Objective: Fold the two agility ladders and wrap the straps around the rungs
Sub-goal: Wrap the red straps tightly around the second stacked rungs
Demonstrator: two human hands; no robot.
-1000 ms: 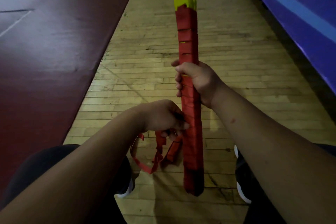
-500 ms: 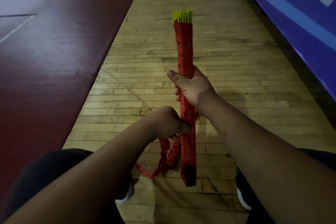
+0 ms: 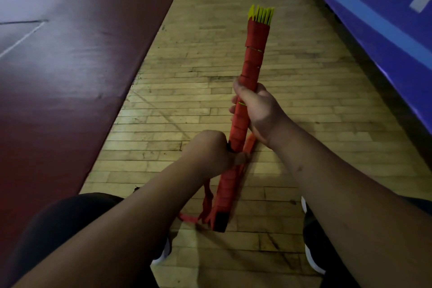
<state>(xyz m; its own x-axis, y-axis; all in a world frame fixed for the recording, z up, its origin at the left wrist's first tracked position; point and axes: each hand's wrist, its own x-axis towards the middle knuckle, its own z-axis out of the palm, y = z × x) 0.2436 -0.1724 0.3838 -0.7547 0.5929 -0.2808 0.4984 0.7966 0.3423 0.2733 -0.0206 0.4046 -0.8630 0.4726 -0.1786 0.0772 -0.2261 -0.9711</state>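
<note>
Hardwood gym floor (image 3: 187,77) underneath, maroon mat (image 3: 70,77) left, blue pad (image 3: 374,18) right. One ladder bundle (image 3: 254,54) held roughly upright above it, nearly all wrapped in red strap (image 3: 240,119), loose tail (image 3: 207,201) dangling low. Right hand (image 3: 259,112) fingers curled round the middle, left hand (image 3: 210,154) pinching strap lower down, fingertips hidden. No sign of the second ladder.
</note>
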